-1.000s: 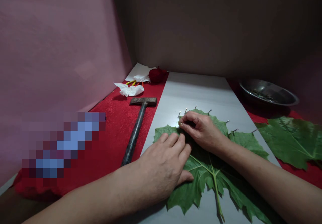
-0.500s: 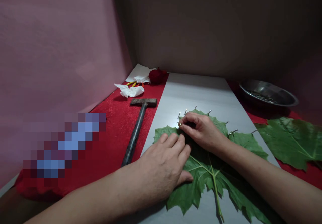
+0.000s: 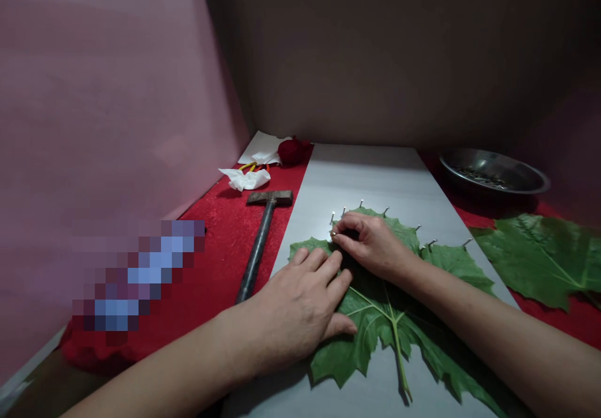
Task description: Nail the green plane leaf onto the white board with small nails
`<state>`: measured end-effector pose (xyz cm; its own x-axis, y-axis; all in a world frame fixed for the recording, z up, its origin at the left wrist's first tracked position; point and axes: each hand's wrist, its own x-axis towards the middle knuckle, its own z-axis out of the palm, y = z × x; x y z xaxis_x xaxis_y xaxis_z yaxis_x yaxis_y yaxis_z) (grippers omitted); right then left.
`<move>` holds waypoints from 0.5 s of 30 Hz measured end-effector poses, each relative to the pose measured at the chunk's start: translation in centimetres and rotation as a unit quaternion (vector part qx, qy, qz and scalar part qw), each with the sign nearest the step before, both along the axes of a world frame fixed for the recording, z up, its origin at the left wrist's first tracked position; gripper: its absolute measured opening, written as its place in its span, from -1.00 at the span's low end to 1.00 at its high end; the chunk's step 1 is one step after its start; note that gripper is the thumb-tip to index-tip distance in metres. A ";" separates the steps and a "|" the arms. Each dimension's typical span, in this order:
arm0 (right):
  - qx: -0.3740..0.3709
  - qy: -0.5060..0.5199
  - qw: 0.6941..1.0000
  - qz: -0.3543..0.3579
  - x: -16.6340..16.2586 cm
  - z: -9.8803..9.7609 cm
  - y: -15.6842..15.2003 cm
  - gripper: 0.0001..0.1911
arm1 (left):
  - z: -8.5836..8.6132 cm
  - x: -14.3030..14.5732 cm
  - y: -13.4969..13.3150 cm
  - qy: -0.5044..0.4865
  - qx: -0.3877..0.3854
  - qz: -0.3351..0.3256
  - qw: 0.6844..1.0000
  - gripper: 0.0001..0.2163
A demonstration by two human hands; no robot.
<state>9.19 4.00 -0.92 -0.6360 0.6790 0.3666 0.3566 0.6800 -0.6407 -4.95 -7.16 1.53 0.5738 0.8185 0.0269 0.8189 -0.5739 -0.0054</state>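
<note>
A large green lobed leaf (image 3: 370, 340) lies on the pale grey board (image 3: 364, 164), its stalk pointing toward me. My left hand (image 3: 307, 299) rests palm down on the leaf's left part, fingers spread. Just beyond it, my right hand (image 3: 369, 243) pinches a small nail (image 3: 333, 234) between thumb and forefinger at the leaf's upper left edge; only a shiny bit of it shows. Several upright nails (image 3: 361, 204) stand along the leaf's far edge, some leaning. Both forearms cover parts of the leaf.
Left of the board, a hammer (image 3: 259, 243) lies on red cloth (image 3: 211, 268). Behind it are crumpled white tissue (image 3: 246, 179) and a dark red bundle (image 3: 292, 151). To the right are a metal bowl (image 3: 530, 183) of nails and another leaf (image 3: 535, 261). A blurred patch covers something at left.
The view has shifted slightly. Both hands keep nearly the same places on the leaf, with the right still pinching the nail at the edge.
</note>
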 end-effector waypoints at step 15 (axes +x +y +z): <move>0.023 0.002 1.000 0.000 0.0 -0.2 0.0 -0.85 | 0.2 -0.7 -1.4 0.020 0.038 0.026 0.999 -0.48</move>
<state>9.16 3.96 -1.13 -0.6339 0.6622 0.3996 0.3549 0.7081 -0.6104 -5.60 -8.56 1.69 0.5324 0.8438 0.0677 0.8459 -0.5273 -0.0801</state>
